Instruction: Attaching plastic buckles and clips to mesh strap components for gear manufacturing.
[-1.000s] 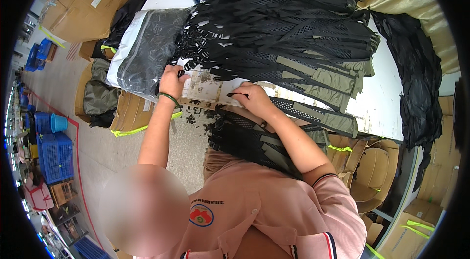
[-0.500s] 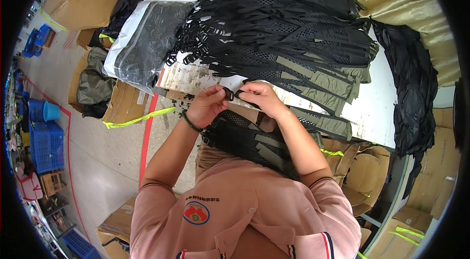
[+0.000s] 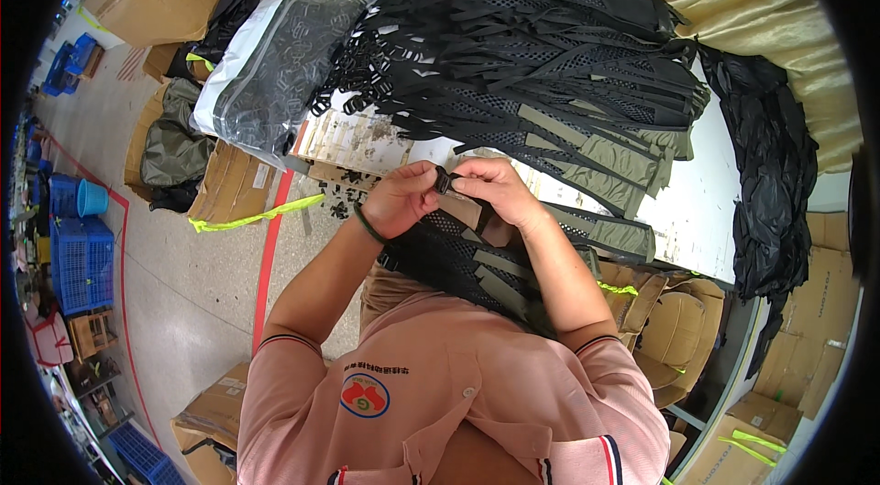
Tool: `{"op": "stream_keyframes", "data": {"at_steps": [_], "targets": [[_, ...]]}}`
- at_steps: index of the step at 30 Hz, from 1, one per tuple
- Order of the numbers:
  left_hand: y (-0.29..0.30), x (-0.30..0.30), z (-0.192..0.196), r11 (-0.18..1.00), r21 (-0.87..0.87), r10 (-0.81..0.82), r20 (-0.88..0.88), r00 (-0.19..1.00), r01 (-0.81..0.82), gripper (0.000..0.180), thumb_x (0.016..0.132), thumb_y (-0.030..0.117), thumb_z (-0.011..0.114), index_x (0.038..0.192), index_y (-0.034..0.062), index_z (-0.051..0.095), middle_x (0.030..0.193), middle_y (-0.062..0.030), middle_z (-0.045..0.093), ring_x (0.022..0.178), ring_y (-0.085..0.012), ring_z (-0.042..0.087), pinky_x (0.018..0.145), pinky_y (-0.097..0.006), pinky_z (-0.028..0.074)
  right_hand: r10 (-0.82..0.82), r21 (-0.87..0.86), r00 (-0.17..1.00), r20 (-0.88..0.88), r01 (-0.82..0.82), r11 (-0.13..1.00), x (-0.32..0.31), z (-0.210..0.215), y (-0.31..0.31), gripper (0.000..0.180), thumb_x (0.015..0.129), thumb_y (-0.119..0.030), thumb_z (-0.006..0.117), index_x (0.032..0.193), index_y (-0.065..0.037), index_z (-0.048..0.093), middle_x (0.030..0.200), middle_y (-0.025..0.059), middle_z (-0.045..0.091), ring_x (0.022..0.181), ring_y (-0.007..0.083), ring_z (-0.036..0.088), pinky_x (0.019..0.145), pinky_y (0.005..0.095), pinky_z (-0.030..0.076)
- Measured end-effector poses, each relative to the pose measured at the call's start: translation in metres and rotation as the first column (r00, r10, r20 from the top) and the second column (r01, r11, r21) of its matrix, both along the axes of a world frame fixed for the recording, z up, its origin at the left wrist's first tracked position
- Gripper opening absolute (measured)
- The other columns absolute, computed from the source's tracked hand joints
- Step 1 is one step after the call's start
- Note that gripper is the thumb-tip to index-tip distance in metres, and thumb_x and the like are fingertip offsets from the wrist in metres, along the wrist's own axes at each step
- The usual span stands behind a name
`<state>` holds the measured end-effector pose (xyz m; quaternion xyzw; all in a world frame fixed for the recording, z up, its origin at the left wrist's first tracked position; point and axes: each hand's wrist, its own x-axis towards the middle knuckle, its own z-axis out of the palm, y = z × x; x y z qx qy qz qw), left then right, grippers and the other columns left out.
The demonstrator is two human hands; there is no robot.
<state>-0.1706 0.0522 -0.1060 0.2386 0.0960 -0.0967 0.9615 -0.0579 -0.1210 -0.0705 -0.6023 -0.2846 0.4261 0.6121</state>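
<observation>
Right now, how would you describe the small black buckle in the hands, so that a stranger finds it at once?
Start at the white table heaped with black mesh straps. At its near edge, the left hand and right hand meet. The buckle is the small hard black piece pinched between their fingertips, unlike the loose buckles lying farther left.

A second earlier the left hand [image 3: 401,201] had been stretched out to the table's near edge, resting on the printed sheet [image 3: 357,141] beside the loose black buckles [image 3: 344,86], while the right hand [image 3: 490,192] lay on the sheet by itself. The left hand then drew back toward the body and met the right hand above the black mesh piece [image 3: 454,256] in the lap. Both hands came together, fingertips pinching a small black buckle [image 3: 444,181] between them. The head also tilted, so the floor at left showed less.
</observation>
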Motion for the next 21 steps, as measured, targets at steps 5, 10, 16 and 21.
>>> {"op": "stream_keyframes", "data": {"at_steps": [5,10,16,21], "targets": [[-0.002,0.002,0.002,0.999,0.034,-0.014,-0.019,1.000,0.014,0.010,0.093,0.014,0.054,0.094,0.0048,0.059,0.079,0.0008,0.058,0.065,-0.0082,0.052,0.062,-0.021,0.042,0.083,0.017,0.990,0.113,-0.085,0.996,0.001,0.002,0.000,0.012,0.085,-0.009,0.064,0.093,0.000,0.065,0.075,-0.0045,0.056,0.072,0.0043,0.050,0.066,0.0208,0.041],[0.000,0.002,-0.005,0.984,0.169,-0.051,-0.057,0.997,0.060,0.009,0.092,0.014,0.056,0.092,0.0053,0.058,0.075,0.0009,0.057,0.062,-0.0090,0.053,0.058,-0.022,0.042,0.134,-0.014,0.799,0.586,-0.155,0.988,0.002,0.011,0.002,0.008,0.082,-0.009,0.065,0.084,-0.002,0.063,0.071,0.0006,0.054,0.070,0.0103,0.053,0.066,0.0248,0.042],[0.003,0.003,-0.005,0.976,0.218,0.007,-0.092,0.996,0.013,0.009,0.091,0.015,0.058,0.091,0.0055,0.058,0.072,0.0009,0.057,0.059,-0.0100,0.053,0.055,-0.023,0.041,-0.103,0.006,0.708,0.699,0.138,0.990,-0.023,0.015,0.004,0.007,0.080,-0.005,0.067,0.083,-0.002,0.061,0.076,0.0018,0.059,0.072,0.0122,0.057,0.069,0.0256,0.046],[-0.001,0.004,-0.004,0.972,0.234,0.032,-0.131,0.991,-0.001,0.009,0.091,0.015,0.059,0.089,0.0060,0.059,0.073,0.0000,0.057,0.060,-0.0105,0.054,0.056,-0.023,0.041,-0.119,-0.005,0.978,0.171,0.121,0.993,-0.020,0.012,0.000,0.014,0.082,0.002,0.063,0.095,-0.001,0.062,0.086,-0.0013,0.063,0.077,0.0072,0.056,0.075,0.0209,0.045]]}}
